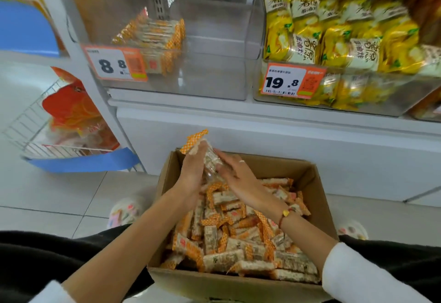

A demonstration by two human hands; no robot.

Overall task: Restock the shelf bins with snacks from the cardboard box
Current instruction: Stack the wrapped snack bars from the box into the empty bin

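Note:
A cardboard box [319, 188] on the floor holds several orange-and-white wrapped snack bars [229, 238]. Above its far end, a bunch of these snack bars [205, 157] is pressed between my two palms. My left hand [193, 171] holds the bunch from the left and my right hand [236, 174] from the right, fingers fairly straight. An orange wrapper end [194, 139] sticks up above my left fingers. The clear shelf bin [214, 47] with the 8.8 price tag [114, 64] holds a small stack of the same bars [152, 35] at its left.
To the right, a bin [372, 102] tagged 19.8 is packed with yellow snack bags [338, 33]. A wire basket [35, 131] with orange packets hangs at the left. A white shelf base [262, 140] stands behind the box. My knees flank the box on a tiled floor.

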